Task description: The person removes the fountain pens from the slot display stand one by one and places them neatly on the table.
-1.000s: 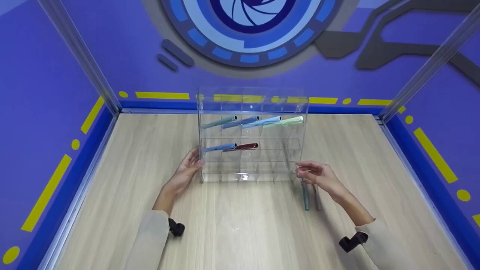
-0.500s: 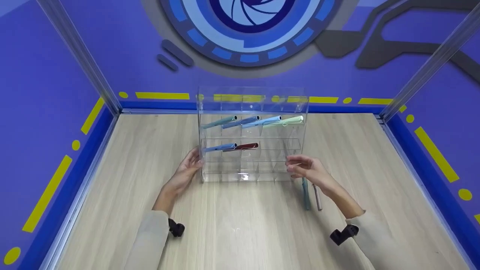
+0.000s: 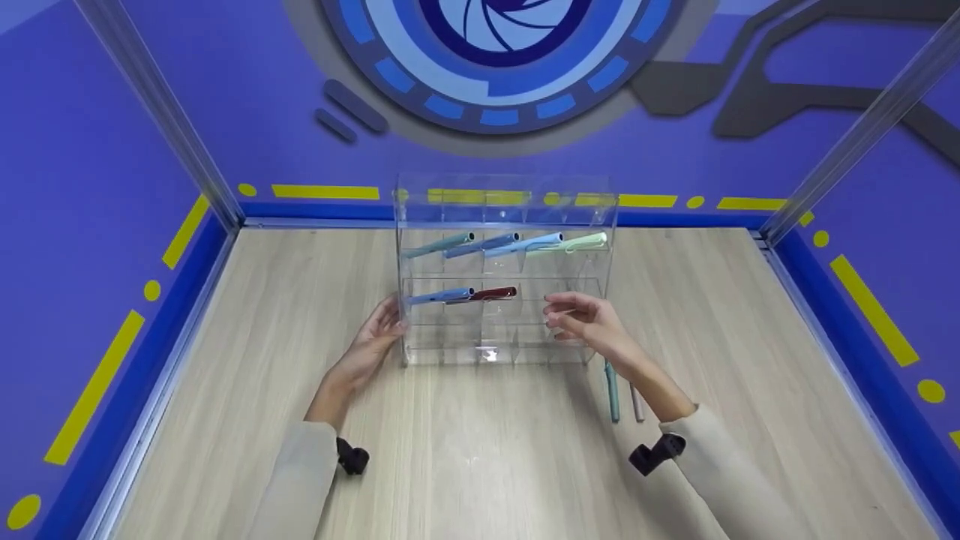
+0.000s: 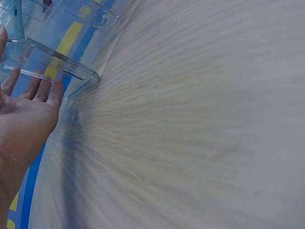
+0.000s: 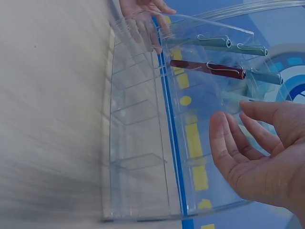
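Note:
A clear acrylic pen rack stands on the table with pens lying in its slots. Its upper row carries a teal pen, a blue pen, a light blue pen and a pale green pen. Lower down are another blue pen and a dark red pen. My left hand rests against the rack's left side, fingers mostly straight. Before the rack's right part hovers my right hand, fingers loosely bent; in the right wrist view nothing lies between thumb and fingers.
Right of the rack, a teal-green pen and a greyish pen lie on the wooden table, partly hidden by the right hand and forearm. Blue-purple panels enclose the back and both sides.
My right hand has moved left and farther forward, from the rack's right edge to the front of its right slots. The left hand and the racked pens stay put.

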### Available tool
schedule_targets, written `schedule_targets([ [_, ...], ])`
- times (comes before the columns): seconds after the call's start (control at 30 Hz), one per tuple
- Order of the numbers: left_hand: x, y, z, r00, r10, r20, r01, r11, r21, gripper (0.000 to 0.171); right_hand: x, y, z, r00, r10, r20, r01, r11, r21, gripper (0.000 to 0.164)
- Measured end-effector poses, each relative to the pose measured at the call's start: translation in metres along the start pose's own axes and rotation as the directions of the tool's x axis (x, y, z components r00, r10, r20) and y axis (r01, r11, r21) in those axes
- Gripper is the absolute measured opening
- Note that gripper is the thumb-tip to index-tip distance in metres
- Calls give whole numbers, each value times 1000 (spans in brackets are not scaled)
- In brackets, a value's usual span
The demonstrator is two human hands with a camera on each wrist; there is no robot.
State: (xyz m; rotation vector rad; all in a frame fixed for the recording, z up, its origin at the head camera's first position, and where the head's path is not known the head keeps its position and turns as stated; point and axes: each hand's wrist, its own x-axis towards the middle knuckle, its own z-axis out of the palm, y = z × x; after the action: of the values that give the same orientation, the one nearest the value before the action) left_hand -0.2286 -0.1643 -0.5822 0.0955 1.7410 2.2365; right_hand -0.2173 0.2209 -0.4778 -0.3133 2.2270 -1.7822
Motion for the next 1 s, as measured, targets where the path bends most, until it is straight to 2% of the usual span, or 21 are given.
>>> schedule_targets([
  [0.2, 2, -3, 4, 1000, -3, -2, 3, 1000, -5, 66, 7, -6, 10, 999, -25, -26, 25, 1000, -6, 37],
  [0.37, 3, -4, 5, 1000, 4, 19, -5, 1000, 17, 65, 12, -10, 20, 999, -24, -46, 26, 999, 47, 40],
  [0.53, 0, -3, -1, 1000, 9, -15, -9, 1000, 8, 65, 19, -14, 34, 999, -32, -29, 34, 997, 74, 41],
  [0.77, -1, -1, -2, 1000, 18, -6, -18, 1000, 7, 65, 27, -19, 47, 998, 43, -39, -39, 996, 85, 44],
  [1.0, 0, -3, -1, 1000, 16, -11, -17, 999, -28, 64, 36, -20, 61, 998, 58, -32, -56, 996, 67, 45],
])
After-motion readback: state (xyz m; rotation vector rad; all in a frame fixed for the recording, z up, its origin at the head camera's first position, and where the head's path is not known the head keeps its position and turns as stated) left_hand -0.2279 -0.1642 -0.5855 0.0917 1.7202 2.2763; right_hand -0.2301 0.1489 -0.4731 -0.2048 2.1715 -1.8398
